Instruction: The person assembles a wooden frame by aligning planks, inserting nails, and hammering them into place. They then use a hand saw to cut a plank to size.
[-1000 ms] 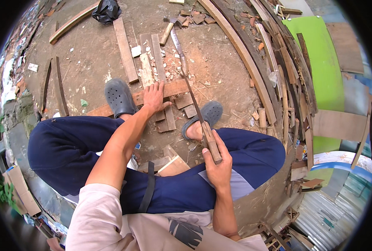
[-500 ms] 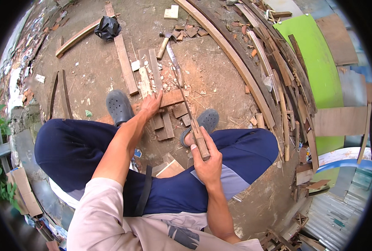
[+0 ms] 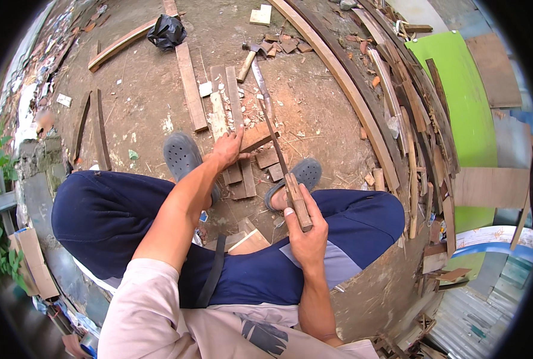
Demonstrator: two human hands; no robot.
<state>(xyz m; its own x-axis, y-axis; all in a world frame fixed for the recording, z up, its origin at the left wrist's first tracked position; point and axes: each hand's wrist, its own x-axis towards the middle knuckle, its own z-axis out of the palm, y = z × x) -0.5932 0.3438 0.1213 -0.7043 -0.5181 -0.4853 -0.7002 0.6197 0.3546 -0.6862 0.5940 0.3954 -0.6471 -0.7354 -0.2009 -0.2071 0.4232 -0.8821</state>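
My right hand (image 3: 308, 232) is closed round the wooden handle of a handsaw (image 3: 296, 202). Its narrow dark blade, seen nearly edge-on, points away from me and crosses the right part of a short brown wood block (image 3: 259, 137). Whether the teeth touch the wood cannot be made out. My left hand (image 3: 224, 151) grips the block left of the blade, index finger stretched along the far side and thumb on the near side. Under and around the block lie several wood offcuts (image 3: 247, 179) and two longer strips (image 3: 235, 102), between my feet in grey clogs (image 3: 181, 154).
Beyond the block lie a hammer (image 3: 247, 64) and a curved metal blade (image 3: 260, 84). A black plastic bag (image 3: 167, 32) rests near a long plank (image 3: 190, 87). Long curved-looking beams (image 3: 344, 84) and stacked scrap wood bound the right side, before a green panel (image 3: 458, 96).
The whole view has shifted slightly, moving things rightward. The block's right end tilts farther away from me, and the saw has changed its angle a little. Both hands keep their holds.
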